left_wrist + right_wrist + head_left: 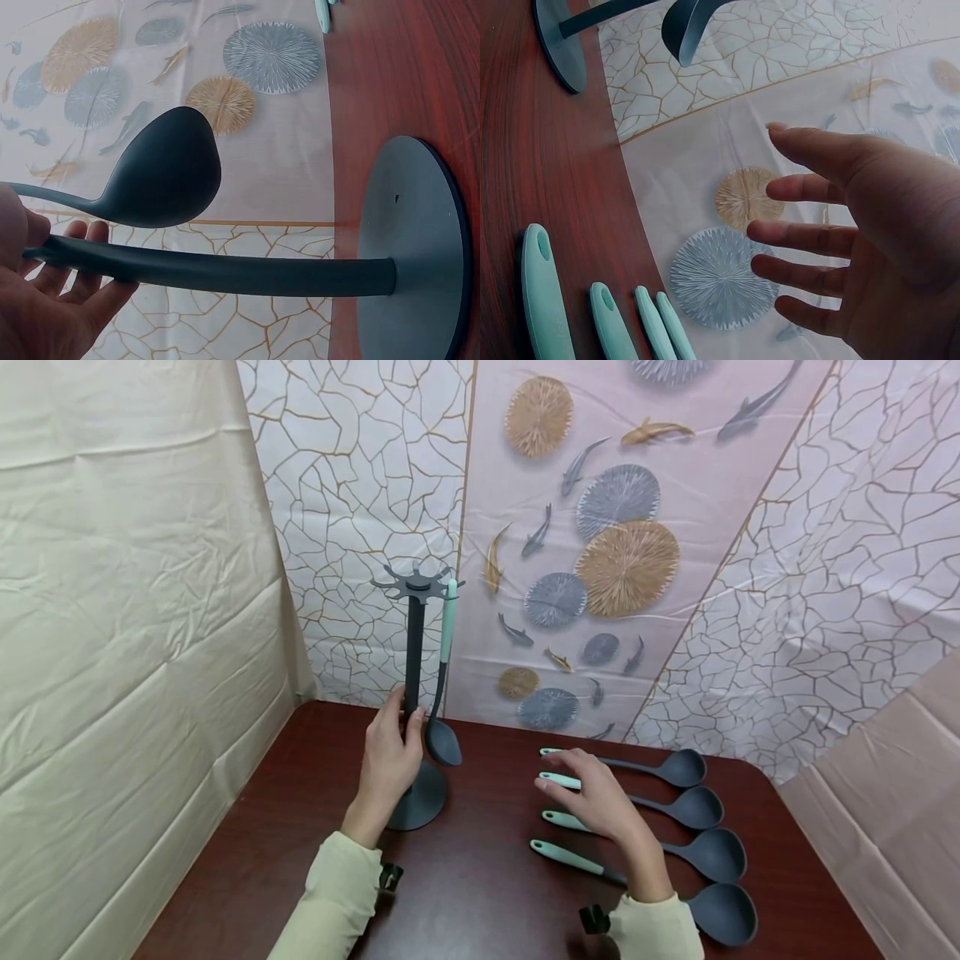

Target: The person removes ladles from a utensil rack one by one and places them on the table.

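My left hand grips the dark pole of a utensil stand, fingers behind it and thumb near the hanging ladle's stem. The stand stands upright on its round base, and its top spreads into hooked arms. One ladle with a mint handle hangs from the right side of the top, bowl down. In the left wrist view the ladle's bowl hangs beside the pole. My right hand hovers over the mint handles of several ladles lying on the table. Its fingers are spread, loosely bent and hold nothing in the right wrist view.
The ladles, including the nearest one, lie in a row on the right of the dark red table, handles pointing left. A patterned cloth hangs behind the table. Beige cloth hangs along the left side.
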A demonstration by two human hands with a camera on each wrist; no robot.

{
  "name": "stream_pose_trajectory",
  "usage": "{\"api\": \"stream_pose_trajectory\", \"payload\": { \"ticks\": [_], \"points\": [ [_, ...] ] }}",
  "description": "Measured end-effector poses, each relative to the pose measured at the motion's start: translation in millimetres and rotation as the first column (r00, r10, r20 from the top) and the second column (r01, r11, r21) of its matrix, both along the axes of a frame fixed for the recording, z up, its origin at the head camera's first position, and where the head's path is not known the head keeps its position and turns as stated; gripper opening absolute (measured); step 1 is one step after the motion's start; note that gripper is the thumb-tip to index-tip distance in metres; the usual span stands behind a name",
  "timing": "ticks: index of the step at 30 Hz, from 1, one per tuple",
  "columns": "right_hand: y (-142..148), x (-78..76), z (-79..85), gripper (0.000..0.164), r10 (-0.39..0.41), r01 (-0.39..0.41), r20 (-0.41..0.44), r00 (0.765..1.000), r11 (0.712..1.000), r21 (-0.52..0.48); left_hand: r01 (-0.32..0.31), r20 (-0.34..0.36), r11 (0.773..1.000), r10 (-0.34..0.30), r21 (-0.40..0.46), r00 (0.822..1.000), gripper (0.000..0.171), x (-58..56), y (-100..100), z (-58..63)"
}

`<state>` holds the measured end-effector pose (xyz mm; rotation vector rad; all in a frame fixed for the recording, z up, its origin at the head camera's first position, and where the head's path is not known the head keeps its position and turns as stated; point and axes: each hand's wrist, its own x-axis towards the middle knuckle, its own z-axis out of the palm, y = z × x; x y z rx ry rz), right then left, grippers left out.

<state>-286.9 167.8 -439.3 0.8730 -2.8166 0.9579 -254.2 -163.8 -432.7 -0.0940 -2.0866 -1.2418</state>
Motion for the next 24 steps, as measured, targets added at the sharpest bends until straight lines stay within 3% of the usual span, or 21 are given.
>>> {"api": "stream_pose_trajectory", "payload": {
  "ticks": [24],
  "points": [
    [-14, -2.2, -4.4, 0.072, -0.01, 0.011, -0.015, 1.0, 1.0, 0.026, -0.011, -0.031, 1.0, 0.01, -0.029, 0.999, 0.037, -0.9, 0, -1.5]
  ]
}}
